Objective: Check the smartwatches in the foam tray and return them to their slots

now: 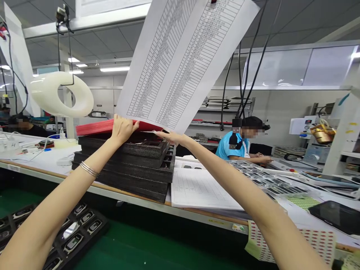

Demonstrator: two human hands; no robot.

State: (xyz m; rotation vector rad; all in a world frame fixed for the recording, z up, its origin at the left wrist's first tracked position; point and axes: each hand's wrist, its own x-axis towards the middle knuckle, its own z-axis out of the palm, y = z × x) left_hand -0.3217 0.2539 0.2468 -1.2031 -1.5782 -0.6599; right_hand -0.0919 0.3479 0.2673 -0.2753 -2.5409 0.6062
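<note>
**Inspector:** Starting with the largest item: where does the printed sheet [182,56] sit, and which way does it run?

**Assistant:** It hangs above the bench [135,195], tilted. Its long axis runs from the lower left near the hands up to the upper right, where it leaves the picture. The printed table faces the camera, its rows slanting with the page. The lower edge lies just over the stack.

**Inspector:** The stack?

**Assistant:** Dark foam trays [132,165], piled flat on the bench, long side across the view. A red tray [95,127] lies on top, sticking out to the left.

**Inspector:** Beside it?

**Assistant:** A second ruled paper [197,187] lies flat on the bench, touching the stack's right side. Further right are clear blister trays [270,180].

**Inspector:** Hands?

**Assistant:** The left hand [122,127] rests on the red tray at the sheet's lower edge, fingers curled; whether its grip pinches the sheet I cannot tell. The right hand [171,135] reaches in flat under the sheet's lower edge, fingers stretched out, grip loose, nothing clasped that I can see.

**Inspector:** Smallest?

**Assistant:** A thin bracelet [89,169] on the left wrist.
</note>
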